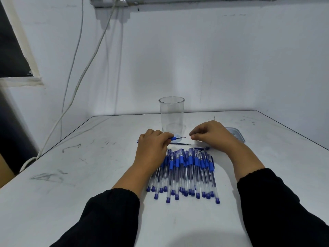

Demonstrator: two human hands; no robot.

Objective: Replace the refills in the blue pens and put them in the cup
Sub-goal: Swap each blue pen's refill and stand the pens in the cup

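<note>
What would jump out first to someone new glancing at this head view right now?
Most striking is the row of blue pens lying side by side on the white table, between the two forearms. Just behind it, the left hand grips an uncapped pen whose tip points toward the right hand, which is curled close by. A clear cup stands upright behind both hands and looks empty.

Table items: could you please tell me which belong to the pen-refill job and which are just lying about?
Job: pen in left hand, loose refill, pen pile, cup, tray, right hand.
Lying about: cables, wall trunking.
</note>
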